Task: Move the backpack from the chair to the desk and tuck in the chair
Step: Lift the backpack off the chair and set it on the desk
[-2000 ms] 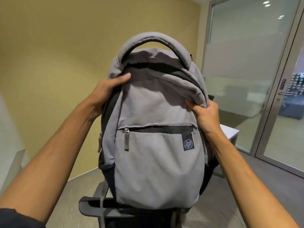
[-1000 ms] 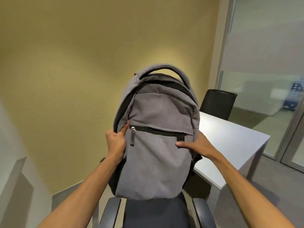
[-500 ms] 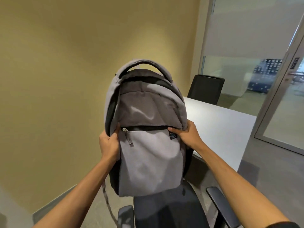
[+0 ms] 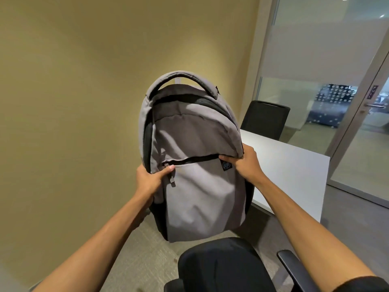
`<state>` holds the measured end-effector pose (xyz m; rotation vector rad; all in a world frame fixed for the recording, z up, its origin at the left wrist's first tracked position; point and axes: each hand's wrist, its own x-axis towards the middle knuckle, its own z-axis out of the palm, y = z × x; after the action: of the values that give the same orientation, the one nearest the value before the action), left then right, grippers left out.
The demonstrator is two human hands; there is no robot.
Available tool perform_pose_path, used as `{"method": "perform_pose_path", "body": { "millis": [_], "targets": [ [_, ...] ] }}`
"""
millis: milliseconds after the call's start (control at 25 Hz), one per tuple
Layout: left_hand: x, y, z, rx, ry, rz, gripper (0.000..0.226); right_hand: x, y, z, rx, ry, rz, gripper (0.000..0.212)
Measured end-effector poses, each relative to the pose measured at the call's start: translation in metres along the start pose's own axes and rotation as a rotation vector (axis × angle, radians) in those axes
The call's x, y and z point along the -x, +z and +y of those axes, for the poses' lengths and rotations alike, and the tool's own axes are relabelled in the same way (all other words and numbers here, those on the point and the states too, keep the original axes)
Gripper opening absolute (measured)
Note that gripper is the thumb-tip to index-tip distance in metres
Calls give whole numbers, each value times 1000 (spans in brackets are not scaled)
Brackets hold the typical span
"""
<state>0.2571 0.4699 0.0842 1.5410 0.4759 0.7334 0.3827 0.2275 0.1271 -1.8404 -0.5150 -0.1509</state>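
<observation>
I hold the grey backpack (image 4: pixel 197 182) upright in the air above the black chair (image 4: pixel 223 266), front pocket facing me, beside the white desk (image 4: pixel 294 171).

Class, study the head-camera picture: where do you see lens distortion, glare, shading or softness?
In the head view, the wide lens bows the door frame and stretches the forearms at the lower corners; ceiling lights glare faintly on the frosted glass wall; the yellow wall darkens toward the top and edges; the backpack, held by the left hand and right hand, looks fairly sharp, while the room beyond the glass is soft.
</observation>
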Motion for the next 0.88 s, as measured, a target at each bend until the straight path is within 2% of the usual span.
{"method": "perform_pose_path", "body": {
  "millis": [120,240,480,560,760,840,880],
  "targets": [
    [-16,1,-4,94,-44,63,33,-15,13,0,11,4,-9,50],
    [-49,0,-12,222,-140,77,34,-35,32,1,35,-12,17,53],
    [-154,-7,-34,304,-212,-39,36,-96,90,18,117,35,115,52],
    [-193,-12,-45,325,-255,-109,41,-119,113,22,124,61,171,47],
    [-269,-22,-52,377,-325,-143,47,-171,162,23,136,110,224,32],
    [-293,-22,-51,415,-338,-152,38,-189,175,22,131,128,242,36],
    [-303,-20,-51,453,-362,-154,36,-197,178,25,142,123,246,45]
  ]
}}
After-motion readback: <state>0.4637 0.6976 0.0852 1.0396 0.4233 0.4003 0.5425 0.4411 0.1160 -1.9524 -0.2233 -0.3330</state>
